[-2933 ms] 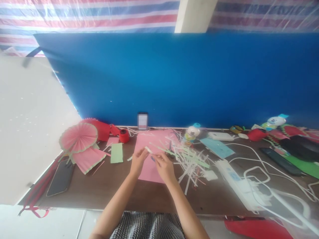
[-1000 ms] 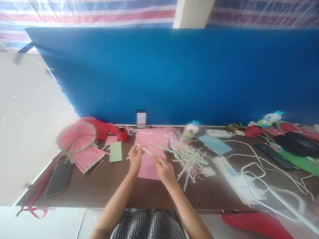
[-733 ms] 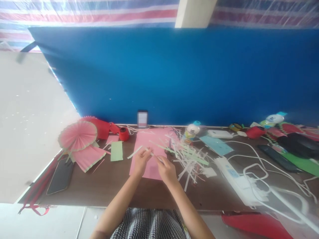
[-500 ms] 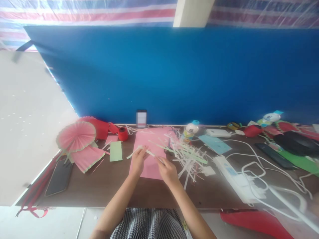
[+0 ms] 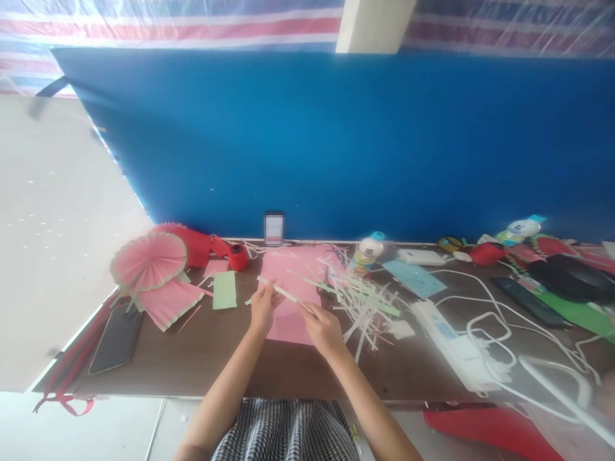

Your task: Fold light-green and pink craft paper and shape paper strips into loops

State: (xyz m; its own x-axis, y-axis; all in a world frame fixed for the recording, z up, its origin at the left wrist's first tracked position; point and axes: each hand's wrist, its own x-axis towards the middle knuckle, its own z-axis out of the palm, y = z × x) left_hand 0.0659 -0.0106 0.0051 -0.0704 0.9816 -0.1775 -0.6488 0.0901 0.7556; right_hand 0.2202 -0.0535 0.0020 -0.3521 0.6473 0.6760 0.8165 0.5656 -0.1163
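My left hand [image 5: 262, 310] shifted left; it and my right hand [image 5: 325, 329] pinch a paper strip [image 5: 289, 294], apparently straightening it; next needs light tension.

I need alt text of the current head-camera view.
Left hand and right hand hold a pale strip over pink paper on a brown table. Loose strips lie to the right, a pleated pink fan to the left.

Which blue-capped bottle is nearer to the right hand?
The bottle beside the heap of paper strips; the other bottle is much farther from the right hand.
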